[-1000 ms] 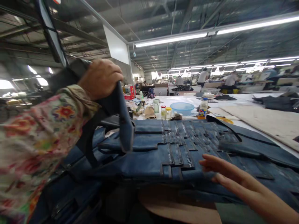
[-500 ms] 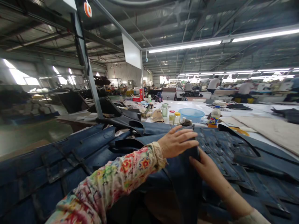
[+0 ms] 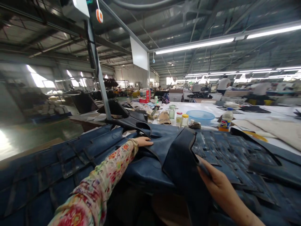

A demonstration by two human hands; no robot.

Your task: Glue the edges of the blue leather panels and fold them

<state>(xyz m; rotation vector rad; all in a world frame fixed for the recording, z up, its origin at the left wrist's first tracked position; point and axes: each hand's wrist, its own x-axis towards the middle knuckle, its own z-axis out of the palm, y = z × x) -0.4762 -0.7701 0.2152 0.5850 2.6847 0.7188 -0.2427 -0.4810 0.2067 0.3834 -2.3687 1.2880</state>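
Two bare hands at work in the lower half of the frame, both over dark blue, leather-like material. Right hand (image 3: 215, 177), lower right of centre: thumb and fingers closed on the edge of a folded dark blue piece (image 3: 180, 152). That piece stands raised just right of the frame's middle, its lower part hanging toward the bottom edge. Left hand (image 3: 144, 142), near centre: fingers stretched out toward the right, over the blue material; cannot tell whether anything is pinched beneath. Floral sleeve (image 3: 101, 182) on the left arm, running to the bottom edge.

Blue panels (image 3: 72, 157) with dark strips spread across the lower left. More strip-crossed panels (image 3: 221, 150) at lower right, glossy in patches, beside the right hand.

Beyond, on a white table (image 3: 183, 106) right of centre: pale blue basin (image 3: 199, 121); to its right a bottle (image 3: 226, 121) with blue cap and orange liquid. Left of the basin, yellow-lidded jar (image 3: 184, 121), red-lidded jar (image 3: 179, 118) just beside it, greenish jar (image 3: 171, 112) behind. Metal post (image 3: 102, 86) upright, left of centre. Person in a white top (image 3: 224, 83), upper right, well apart. Long tube light (image 3: 195, 46) overhead.
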